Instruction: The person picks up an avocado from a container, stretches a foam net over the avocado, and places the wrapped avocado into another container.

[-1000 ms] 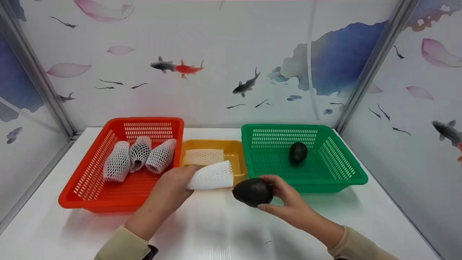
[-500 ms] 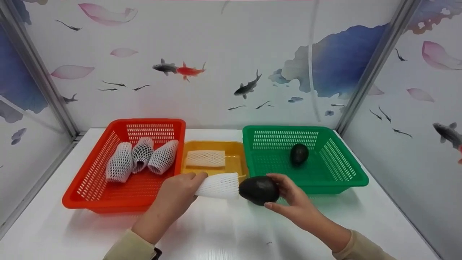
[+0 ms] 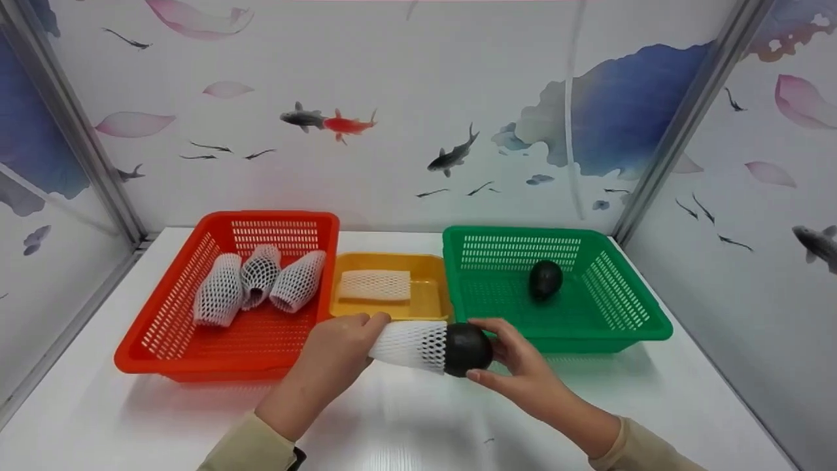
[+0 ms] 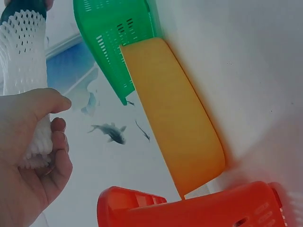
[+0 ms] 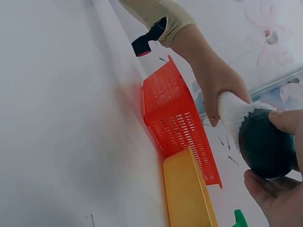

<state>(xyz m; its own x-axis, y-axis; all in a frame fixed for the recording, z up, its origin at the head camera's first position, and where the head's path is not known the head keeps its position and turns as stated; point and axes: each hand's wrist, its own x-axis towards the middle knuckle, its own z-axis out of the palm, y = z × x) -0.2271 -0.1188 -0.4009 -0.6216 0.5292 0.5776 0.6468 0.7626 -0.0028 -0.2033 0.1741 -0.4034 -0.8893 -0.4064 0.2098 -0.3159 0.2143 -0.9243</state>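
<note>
My left hand grips the closed-up end of a white foam mesh sleeve. The narrow end of a dark avocado sits inside the sleeve's other end, where the mesh is stretched wide. My right hand holds the avocado's round end between thumb and fingers. In the left wrist view the sleeve runs up from the fist to the dark fruit. The right wrist view shows the sleeve's rim around the avocado, its blunt half bare.
A red basket on the left holds three dark fruits in mesh sleeves. A yellow tray with a flat foam sleeve stands in the middle. The green basket on the right holds one bare avocado. Printed walls surround the table.
The avocado was apart from the sleeve, then at its mouth; now its narrow end is inside. My left hand has moved right and slightly down with the sleeve.
</note>
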